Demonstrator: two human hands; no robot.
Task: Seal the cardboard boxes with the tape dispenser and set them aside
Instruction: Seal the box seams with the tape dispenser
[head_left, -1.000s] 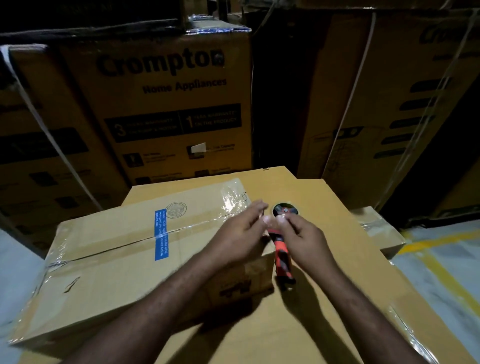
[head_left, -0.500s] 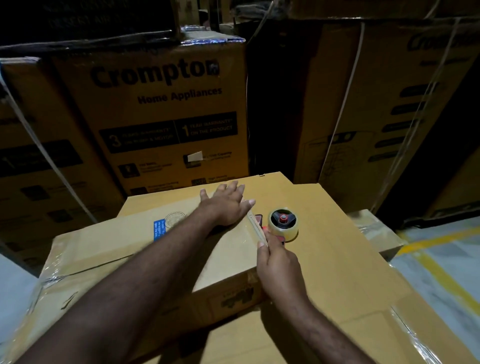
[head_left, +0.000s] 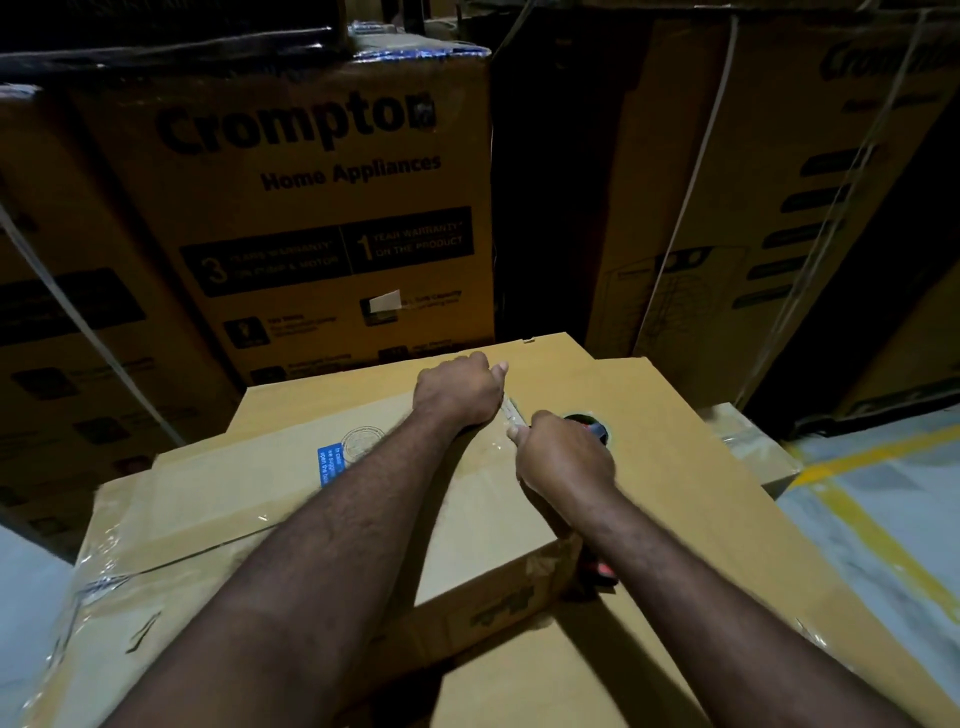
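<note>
Dim warehouse, low light. Back wall is stacked w/ tall brown printed cartons: the one at centre-left (head_left: 311, 208) reads "Crompton Home Appliances" w/ black warranty panels, and another tall brown carton (head_left: 779, 218) stands at right w/ a white strap (head_left: 696, 171) running down it. A dark gap sits btwn the two. Pale grey floor (head_left: 914, 467) shows at right w/ a yellow painted line (head_left: 878, 525) across it. Work surface is a large flat brown cardboard box (head_left: 701, 519), w/ clear film at its near-right corner. On top of it, toward the left, lies a smaller brown cardboard box (head_left: 234, 499) w/ a blue label (head_left: 330, 462), a round stamp and shiny clear tape along its seam and left end. A small film-wrapped carton (head_left: 753, 452) pokes out beyond the big box's right edge. Both hands are at the small box's far-right corner, close but not touching. The left hand (head_left: 457, 389) is knuckles-up, fingers curled over the far end of a strip of clear tape (head_left: 511, 410). The right hand (head_left: 563, 457) is wrapped round the red-and-black tape dispenser (head_left: 592, 428), just beside the box's right edge; its dark hub shows past the knuckles and its red handle tip below the wrist. The strip runs taut btwn the two hands.
</note>
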